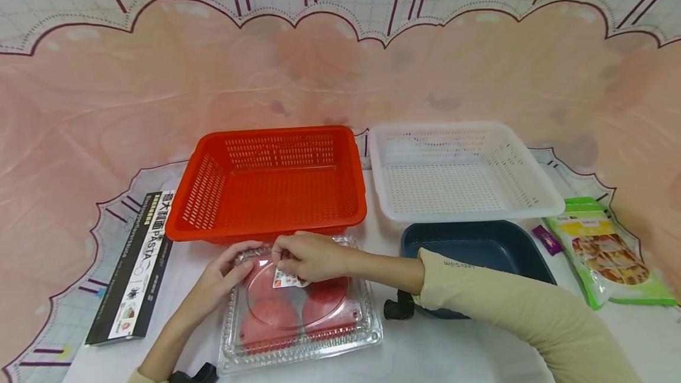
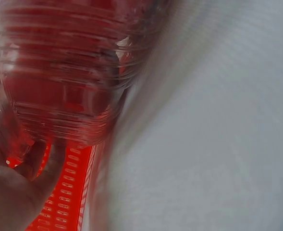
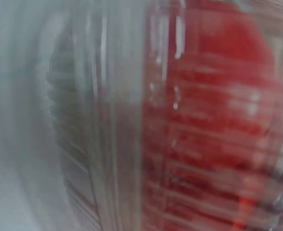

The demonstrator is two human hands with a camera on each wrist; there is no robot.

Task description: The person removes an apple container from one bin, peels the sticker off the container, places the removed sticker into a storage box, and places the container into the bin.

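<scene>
A clear plastic clamshell box (image 1: 298,336) lies at the front middle of the table. Several large, round red fruits (image 1: 271,315) show through its lid; their exact kind is unclear. My left hand (image 1: 215,282) holds the box's back left corner, its thumb on the lid and its other fingers along the back edge. In the left wrist view, these fingers (image 2: 52,168) bend at the box's end. Over the lid, my right hand (image 1: 308,257) has curled fingers and pinches a small white printed label (image 1: 287,279). The right wrist view is blurred and shows mainly the box's ridged side (image 3: 194,144).
A red basket (image 1: 282,197) stands right behind the box, a white basket (image 1: 441,188) right of it. Beneath my right forearm lies a dark blue tray (image 1: 479,241). A black pasta box (image 1: 133,270) is at left; a purple packet (image 1: 547,240) and green food bag (image 1: 606,253) are at right.
</scene>
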